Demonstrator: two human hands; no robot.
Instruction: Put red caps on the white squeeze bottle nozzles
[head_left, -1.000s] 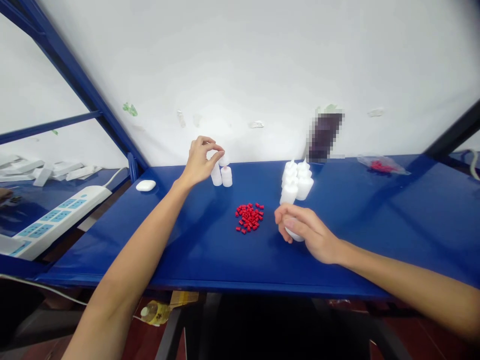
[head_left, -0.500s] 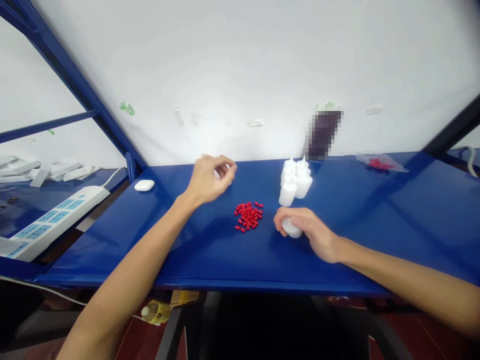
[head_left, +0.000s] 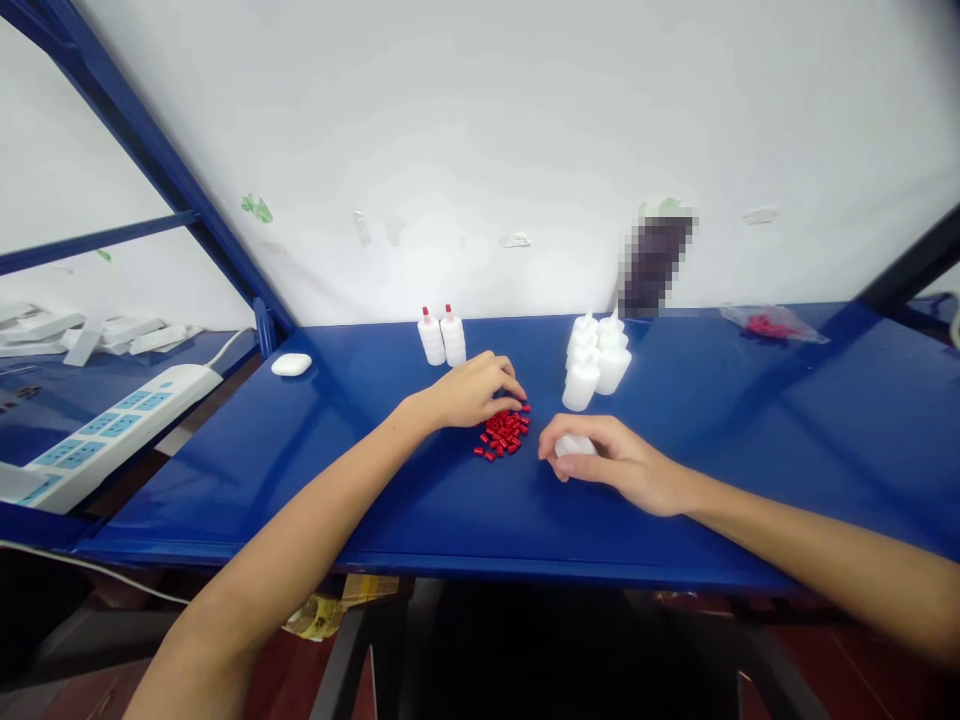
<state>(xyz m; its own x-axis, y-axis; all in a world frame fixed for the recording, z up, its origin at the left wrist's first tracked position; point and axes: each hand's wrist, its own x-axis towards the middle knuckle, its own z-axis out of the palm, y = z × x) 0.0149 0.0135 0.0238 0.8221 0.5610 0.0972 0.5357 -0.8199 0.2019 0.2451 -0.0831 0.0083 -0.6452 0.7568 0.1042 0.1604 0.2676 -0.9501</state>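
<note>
My left hand (head_left: 480, 390) is over the far side of a pile of small red caps (head_left: 501, 436), its thumb and fingertips closing round a cap at the pile's edge. My right hand (head_left: 619, 460) rests on the table to the right of the pile, fingers wrapped round a white plastic bottle (head_left: 574, 446); much of that bottle is hidden by the hand. Beyond it stands a cluster of white bottles (head_left: 581, 386) with bare pointed nozzles. At the back, left of centre, two white bottles (head_left: 453, 342) with red tips stand side by side.
A clear plastic bag (head_left: 776, 324) with red pieces lies at the back right of the blue table (head_left: 420, 510). A dark pixelated shape (head_left: 656, 265) is against the wall. To the left are a white rounded case (head_left: 291, 364) and a power strip (head_left: 124, 425).
My left hand has moved right and toward me, from the two red-tipped bottles to the red caps, leaving those bottles in view. The bottle in my right hand has tilted slightly.
</note>
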